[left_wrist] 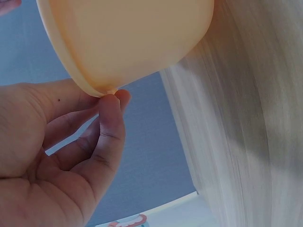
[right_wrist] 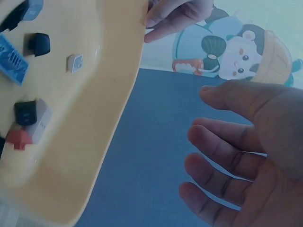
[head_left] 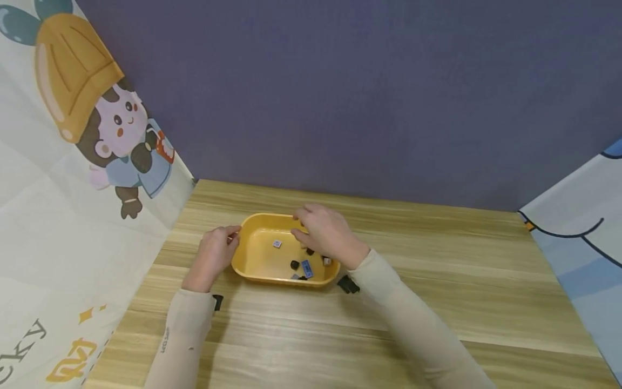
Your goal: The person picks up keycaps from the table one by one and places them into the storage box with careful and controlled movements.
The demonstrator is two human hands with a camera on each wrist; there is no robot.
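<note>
My left hand [head_left: 211, 254] pinches the left rim of a yellow plastic basin [head_left: 252, 259] between thumb and fingertips; the left wrist view shows this grip up close. Over the basin's far right side, my right hand [head_left: 326, 232] is held with fingers apart. In the right wrist view its relaxed fingers hold nothing and stand clear of the rim. Small pieces like keyboard keycaps lie in the basin: a white one [right_wrist: 75, 63], a black one [right_wrist: 39, 44], a wide blue one [right_wrist: 12, 59] and a red one [right_wrist: 19, 138]. My right hand hides some in the head view.
The basin stands on a wood-grain table [head_left: 437, 302], near its back edge. Behind rises a dark blue-grey panel [head_left: 340, 97]. A printed cloth [head_left: 58, 227] with a cartoon figure hangs on the left. Small black devices [head_left: 349, 284] show by the wrists.
</note>
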